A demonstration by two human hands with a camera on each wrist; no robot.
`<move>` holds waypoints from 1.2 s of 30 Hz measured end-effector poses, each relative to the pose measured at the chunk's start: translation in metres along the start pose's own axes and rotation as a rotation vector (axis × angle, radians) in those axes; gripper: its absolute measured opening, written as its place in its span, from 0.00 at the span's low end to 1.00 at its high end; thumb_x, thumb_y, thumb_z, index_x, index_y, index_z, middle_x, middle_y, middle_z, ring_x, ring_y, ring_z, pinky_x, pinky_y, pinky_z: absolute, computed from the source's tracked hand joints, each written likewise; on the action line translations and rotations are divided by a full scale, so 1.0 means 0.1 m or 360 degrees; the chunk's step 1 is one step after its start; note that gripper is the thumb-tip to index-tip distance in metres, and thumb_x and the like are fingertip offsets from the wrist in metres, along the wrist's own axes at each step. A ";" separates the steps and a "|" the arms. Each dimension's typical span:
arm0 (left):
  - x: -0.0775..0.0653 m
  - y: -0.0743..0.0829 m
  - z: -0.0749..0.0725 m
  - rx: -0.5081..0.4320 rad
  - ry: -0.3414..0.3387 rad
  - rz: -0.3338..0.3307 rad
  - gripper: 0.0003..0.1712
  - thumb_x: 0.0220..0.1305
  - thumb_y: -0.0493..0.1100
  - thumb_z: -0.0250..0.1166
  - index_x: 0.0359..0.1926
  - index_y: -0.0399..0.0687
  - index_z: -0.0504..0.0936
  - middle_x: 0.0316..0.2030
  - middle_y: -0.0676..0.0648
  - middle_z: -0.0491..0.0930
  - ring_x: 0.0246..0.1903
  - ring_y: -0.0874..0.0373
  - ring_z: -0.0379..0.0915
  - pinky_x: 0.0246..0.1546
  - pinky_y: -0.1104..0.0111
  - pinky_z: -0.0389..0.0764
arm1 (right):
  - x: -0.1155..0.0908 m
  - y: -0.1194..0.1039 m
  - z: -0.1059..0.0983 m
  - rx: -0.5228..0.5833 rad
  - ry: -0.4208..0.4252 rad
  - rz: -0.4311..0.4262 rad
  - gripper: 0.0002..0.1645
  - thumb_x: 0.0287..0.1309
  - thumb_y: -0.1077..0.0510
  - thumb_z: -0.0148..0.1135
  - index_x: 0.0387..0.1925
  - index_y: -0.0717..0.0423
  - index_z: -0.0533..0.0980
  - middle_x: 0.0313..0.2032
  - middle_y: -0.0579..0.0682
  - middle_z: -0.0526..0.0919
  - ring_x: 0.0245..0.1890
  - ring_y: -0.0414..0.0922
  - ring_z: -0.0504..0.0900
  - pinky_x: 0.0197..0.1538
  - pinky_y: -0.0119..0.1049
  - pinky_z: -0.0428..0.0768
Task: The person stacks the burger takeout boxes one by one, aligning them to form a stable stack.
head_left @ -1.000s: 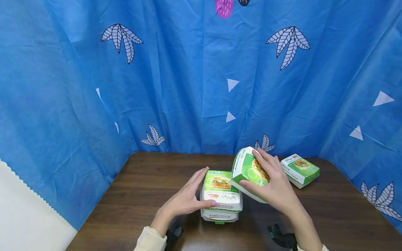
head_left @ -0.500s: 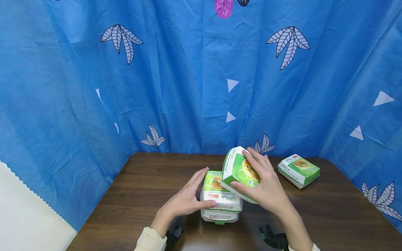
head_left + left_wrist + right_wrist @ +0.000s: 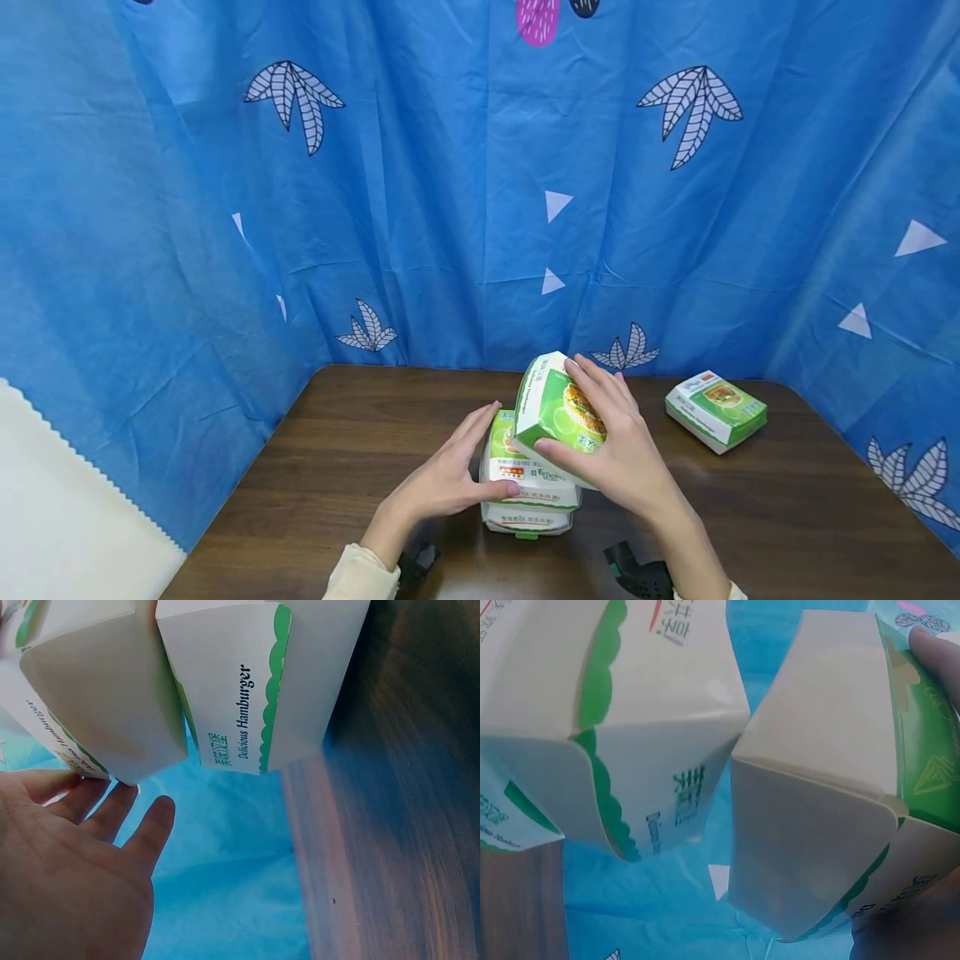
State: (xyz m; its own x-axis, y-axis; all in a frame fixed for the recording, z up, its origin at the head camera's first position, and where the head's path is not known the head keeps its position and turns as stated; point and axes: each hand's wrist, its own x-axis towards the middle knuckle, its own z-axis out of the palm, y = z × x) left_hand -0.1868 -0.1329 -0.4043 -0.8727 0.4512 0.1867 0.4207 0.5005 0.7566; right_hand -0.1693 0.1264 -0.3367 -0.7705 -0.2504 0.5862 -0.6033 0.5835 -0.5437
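Two green-and-white cardboard hamburger boxes stand stacked in front of me. The upper box (image 3: 525,490) bears a burger picture, partly covered; the lower box (image 3: 527,518) shows mainly its white front. My left hand (image 3: 441,477) spans the upper box's left side, thumb at the front, fingers toward the back corner. In the left wrist view the little finger (image 3: 154,825) stands off the cardboard. My right hand (image 3: 621,446) holds a third hamburger box (image 3: 558,408), tilted, above the stack's right part. In the right wrist view, that held box (image 3: 810,840) nearly meets the upper box; contact cannot be told.
Another hamburger box (image 3: 716,410) lies at the table's back right. The dark wooden table (image 3: 322,467) runs back to a blue patterned curtain (image 3: 435,208). Dark wrist devices (image 3: 637,573) sit below both hands.
My right hand has carried its tilted box leftward, and it now covers more of the upper stacked box. The left hand and the stack have stayed in place.
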 end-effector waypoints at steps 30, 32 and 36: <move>0.01 -0.02 0.02 -0.0082 0.0013 0.0083 0.54 0.57 0.63 0.76 0.77 0.81 0.52 0.76 0.61 0.55 0.72 0.61 0.58 0.71 0.49 0.67 | -0.02 -0.08 0.23 0.0040 -0.0088 -0.0156 0.51 0.45 0.43 0.84 0.71 0.48 0.73 0.74 0.47 0.68 0.77 0.55 0.58 0.74 0.68 0.52; 0.01 -0.02 0.02 -0.0076 0.0013 0.0084 0.54 0.57 0.63 0.76 0.77 0.81 0.53 0.76 0.61 0.56 0.72 0.61 0.58 0.71 0.49 0.67 | -0.02 -0.08 0.23 0.0040 -0.0097 -0.0146 0.51 0.46 0.42 0.83 0.71 0.47 0.73 0.75 0.46 0.68 0.77 0.54 0.57 0.73 0.68 0.58; 0.00 -0.02 0.02 -0.0081 0.0013 0.0073 0.55 0.57 0.64 0.76 0.77 0.82 0.52 0.77 0.61 0.55 0.73 0.60 0.57 0.71 0.48 0.67 | -0.02 -0.09 0.23 0.0029 -0.0117 -0.0139 0.51 0.47 0.41 0.83 0.72 0.45 0.72 0.75 0.45 0.67 0.77 0.53 0.56 0.68 0.66 0.66</move>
State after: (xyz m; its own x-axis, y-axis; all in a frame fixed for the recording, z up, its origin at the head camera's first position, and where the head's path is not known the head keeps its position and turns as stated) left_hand -0.1874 -0.1324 -0.4070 -0.8549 0.4664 0.2270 0.4473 0.4412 0.7780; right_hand -0.1670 0.1042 -0.3467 -0.7274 -0.3561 0.5866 -0.6720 0.5428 -0.5038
